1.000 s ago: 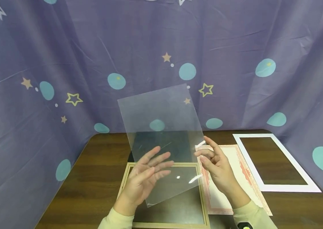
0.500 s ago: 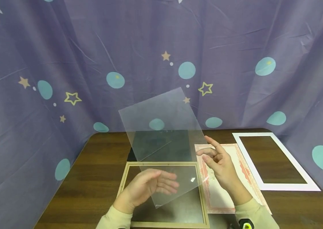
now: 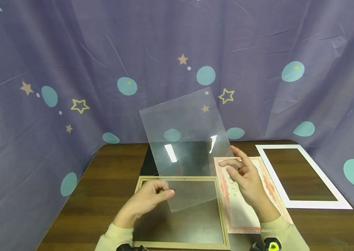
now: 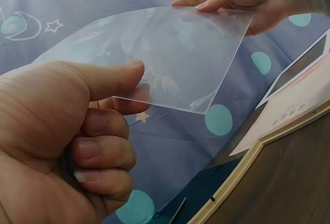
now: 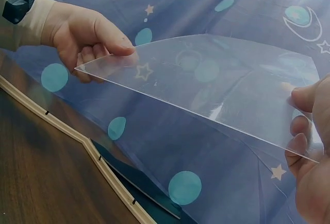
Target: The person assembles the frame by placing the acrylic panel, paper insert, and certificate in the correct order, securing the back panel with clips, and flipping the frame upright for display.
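A clear plastic sheet [image 3: 189, 118] is raised and tilted above the table between my two hands. My left hand [image 3: 147, 198] pinches its lower left edge between thumb and index finger, the other fingers curled in, as the left wrist view shows. On the opposite edge my right hand [image 3: 248, 179] grips the sheet; in the right wrist view, that hand's thumb and fingers [image 5: 301, 126] lie on either side of it. Below the sheet lies a light wooden picture frame [image 3: 222, 214], flat on the table.
Right of the frame rests a cream paper with a pink patterned border [image 3: 242, 214]. Beyond it lies a white mat board [image 3: 315, 205] with a rectangular opening. A black panel [image 3: 147, 165] sits behind the frame. A purple patterned curtain [image 3: 164, 42] hangs behind the brown table [image 3: 95, 195].
My left hand turned from open fingers behind the sheet to a pinch on its left edge. The sheet shifted slightly right and up; my right hand moved a little right with it.
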{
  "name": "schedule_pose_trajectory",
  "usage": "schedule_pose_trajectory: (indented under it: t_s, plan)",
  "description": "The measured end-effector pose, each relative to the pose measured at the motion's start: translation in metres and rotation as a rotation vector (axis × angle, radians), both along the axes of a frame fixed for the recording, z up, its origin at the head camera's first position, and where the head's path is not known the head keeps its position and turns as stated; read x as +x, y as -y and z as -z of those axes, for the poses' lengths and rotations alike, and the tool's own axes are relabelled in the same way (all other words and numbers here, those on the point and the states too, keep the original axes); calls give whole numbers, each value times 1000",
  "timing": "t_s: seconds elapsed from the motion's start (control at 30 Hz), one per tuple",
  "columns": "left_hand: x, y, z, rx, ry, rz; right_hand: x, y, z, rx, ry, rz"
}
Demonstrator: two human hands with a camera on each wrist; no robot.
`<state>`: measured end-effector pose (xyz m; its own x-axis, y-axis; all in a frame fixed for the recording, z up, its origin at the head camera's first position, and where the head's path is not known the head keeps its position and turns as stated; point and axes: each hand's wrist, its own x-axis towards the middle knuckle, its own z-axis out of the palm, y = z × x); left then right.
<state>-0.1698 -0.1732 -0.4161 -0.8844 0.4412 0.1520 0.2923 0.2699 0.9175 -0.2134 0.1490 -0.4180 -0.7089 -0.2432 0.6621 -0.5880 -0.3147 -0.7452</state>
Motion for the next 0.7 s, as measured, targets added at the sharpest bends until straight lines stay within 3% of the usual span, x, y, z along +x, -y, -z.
schedule_pose_trajectory:
  t_s: [0.17,0.4,0.53,0.7]
  plan:
    - [0,-4,-3,35,-51,-50,-1,-2,2,-22,1,1]
    - [2,-8,-6,241,-85,99,0,-2,5,2,88,1]
    - [3,-5,-8,241,-64,94,1,-2,2,42,141,37]
    - [5,-1,-11,163,-6,86,1,-6,-3,29,157,68]
